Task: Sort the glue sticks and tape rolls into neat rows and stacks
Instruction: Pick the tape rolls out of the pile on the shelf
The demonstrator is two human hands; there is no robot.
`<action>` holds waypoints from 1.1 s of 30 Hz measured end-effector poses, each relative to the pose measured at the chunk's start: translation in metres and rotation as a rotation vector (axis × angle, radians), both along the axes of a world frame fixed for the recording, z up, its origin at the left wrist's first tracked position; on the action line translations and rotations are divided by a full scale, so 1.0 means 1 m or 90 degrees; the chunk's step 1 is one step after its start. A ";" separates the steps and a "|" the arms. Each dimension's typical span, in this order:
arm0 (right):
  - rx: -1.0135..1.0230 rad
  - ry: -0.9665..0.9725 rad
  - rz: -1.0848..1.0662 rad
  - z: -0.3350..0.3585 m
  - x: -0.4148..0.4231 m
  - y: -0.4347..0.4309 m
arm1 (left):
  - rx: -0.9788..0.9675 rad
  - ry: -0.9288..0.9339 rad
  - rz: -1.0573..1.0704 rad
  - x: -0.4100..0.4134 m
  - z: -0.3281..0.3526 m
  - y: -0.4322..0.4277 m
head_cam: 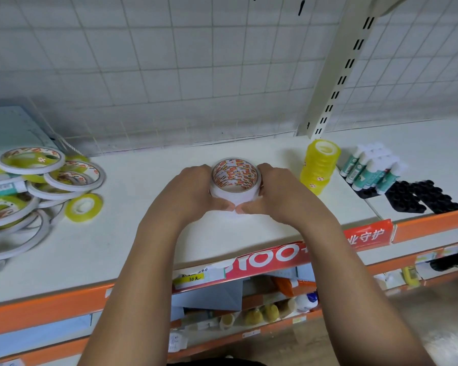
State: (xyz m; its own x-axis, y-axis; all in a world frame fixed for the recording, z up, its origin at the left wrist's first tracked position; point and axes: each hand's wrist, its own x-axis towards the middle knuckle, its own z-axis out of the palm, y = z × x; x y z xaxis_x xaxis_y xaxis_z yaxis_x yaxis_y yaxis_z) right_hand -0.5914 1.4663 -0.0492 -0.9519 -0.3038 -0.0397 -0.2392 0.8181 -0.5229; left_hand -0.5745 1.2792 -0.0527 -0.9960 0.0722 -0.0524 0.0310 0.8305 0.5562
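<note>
A stack of white tape rolls point(235, 192) with red-printed cores stands in the middle of the white shelf point(132, 241). My left hand point(193, 190) grips its left side and my right hand point(275, 191) grips its right side, thumbs meeting in front. To the right stands a leaning stack of yellow tape rolls point(319, 166). Beyond it, glue sticks point(370, 166) with white caps and green labels stand in a row. A loose heap of white tape rolls point(32, 186) lies at the left, with a single yellow roll point(83, 207) beside it.
A black holder tray point(423, 196) sits by the glue sticks at the right. A wire grid panel point(169, 62) backs the shelf, with a slotted upright post point(339, 75). The shelf's orange front edge point(45, 310) carries red labels. Lower shelves hold assorted goods.
</note>
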 end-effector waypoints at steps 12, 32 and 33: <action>-0.070 -0.011 -0.011 -0.005 -0.025 -0.017 | 0.057 -0.025 0.046 -0.022 0.003 -0.016; -0.104 0.100 0.224 0.005 0.061 -0.159 | -0.194 0.170 0.244 0.121 0.001 -0.140; -0.105 0.100 0.238 0.004 0.064 -0.171 | -0.197 0.171 0.258 0.129 0.001 -0.149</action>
State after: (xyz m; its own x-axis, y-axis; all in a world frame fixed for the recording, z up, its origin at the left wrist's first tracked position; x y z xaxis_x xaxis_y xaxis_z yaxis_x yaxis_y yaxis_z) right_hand -0.5272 1.2957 -0.0455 -0.7663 -0.6181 0.1751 -0.5898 0.5688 -0.5732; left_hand -0.4457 1.1299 -0.0514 -0.9221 -0.2969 0.2481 -0.2176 0.9281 0.3020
